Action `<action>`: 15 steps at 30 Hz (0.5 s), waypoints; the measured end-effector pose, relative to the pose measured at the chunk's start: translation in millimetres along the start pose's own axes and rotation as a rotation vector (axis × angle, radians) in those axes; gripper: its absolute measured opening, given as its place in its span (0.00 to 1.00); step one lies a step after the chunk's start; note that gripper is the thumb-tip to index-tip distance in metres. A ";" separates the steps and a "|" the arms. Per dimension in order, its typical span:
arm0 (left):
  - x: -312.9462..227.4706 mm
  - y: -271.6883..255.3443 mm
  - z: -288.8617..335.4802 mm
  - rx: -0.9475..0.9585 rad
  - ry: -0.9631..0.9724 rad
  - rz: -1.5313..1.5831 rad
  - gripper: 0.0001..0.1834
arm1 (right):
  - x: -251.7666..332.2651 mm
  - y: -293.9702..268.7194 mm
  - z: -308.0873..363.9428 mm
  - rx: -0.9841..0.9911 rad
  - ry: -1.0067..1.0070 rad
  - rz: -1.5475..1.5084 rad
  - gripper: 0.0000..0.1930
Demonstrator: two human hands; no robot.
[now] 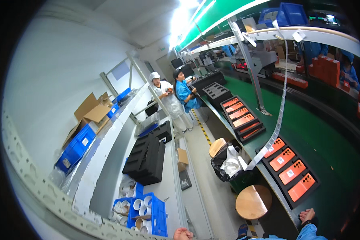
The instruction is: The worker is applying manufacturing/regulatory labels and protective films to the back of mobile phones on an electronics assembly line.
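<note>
My left hand is at the lower edge, beside the shelf unit, with its fingers curled; whatever they hold, if anything, is hidden. On the near edge of the green workbench, my right hand rests with fingers loosely apart and nothing visible in them. Just beyond it lies a black foam tray with orange phones set in a row, camera side up, some bearing white labels. Farther along the bench is a stack of black trays with more orange phones.
A wooden stool and a black-lined bin stand beside the bench. A label strip hangs from above into the bin. At left, shelves hold blue bins of white rolls and black foam trays. Two people stand farther down the aisle.
</note>
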State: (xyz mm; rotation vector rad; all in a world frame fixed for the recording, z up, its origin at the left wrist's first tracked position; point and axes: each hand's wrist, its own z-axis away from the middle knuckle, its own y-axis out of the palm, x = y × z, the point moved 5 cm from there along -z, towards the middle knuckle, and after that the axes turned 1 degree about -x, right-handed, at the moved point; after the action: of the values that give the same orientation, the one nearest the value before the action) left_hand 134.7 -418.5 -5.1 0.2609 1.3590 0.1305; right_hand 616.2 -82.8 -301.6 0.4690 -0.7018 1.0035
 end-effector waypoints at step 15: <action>3.2 91.8 -91.0 0.260 0.008 -0.263 0.10 | 16.3 -25.7 -33.8 -0.183 0.142 0.180 0.22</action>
State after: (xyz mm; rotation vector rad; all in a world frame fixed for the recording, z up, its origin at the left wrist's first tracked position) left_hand 51.9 -319.3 -1.3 0.2958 1.4062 -0.2664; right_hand 655.2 -63.2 -314.2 0.1747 -0.7092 1.1174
